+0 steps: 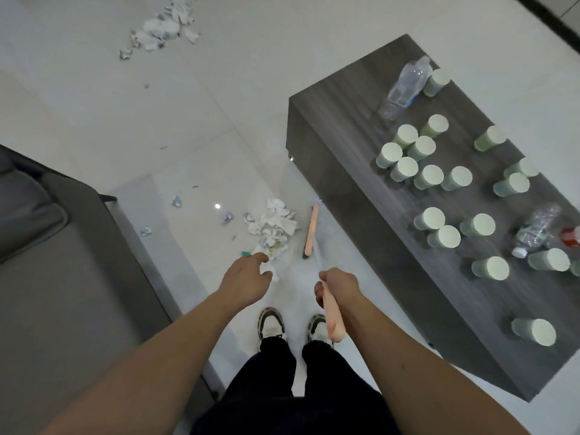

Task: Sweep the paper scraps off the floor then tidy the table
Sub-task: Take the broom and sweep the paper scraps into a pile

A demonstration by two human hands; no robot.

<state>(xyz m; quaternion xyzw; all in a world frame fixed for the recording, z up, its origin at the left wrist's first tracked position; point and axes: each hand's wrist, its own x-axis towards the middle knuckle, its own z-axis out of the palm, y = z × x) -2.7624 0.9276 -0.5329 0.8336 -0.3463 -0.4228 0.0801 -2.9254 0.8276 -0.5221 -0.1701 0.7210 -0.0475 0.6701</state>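
My right hand (339,288) grips the pink handle of a broom (333,321). Its pink head (311,230) rests on the white floor just right of a heap of crumpled paper scraps (274,227). My left hand (246,277) hovers over the near edge of that heap with loosely bent fingers and holds nothing. A second, larger pile of scraps (163,28) lies far off at the top left. Small loose bits (177,200) dot the floor between the sofa and the heap. The dark wooden table (354,196) stands to the right.
Several pale green paper cups (428,177) stand upside down across the table, with two clear plastic bottles (405,84) lying among them and a red object (571,237) at the right edge. A grey sofa (47,262) fills the left. My shoes (271,326) are below the hands.
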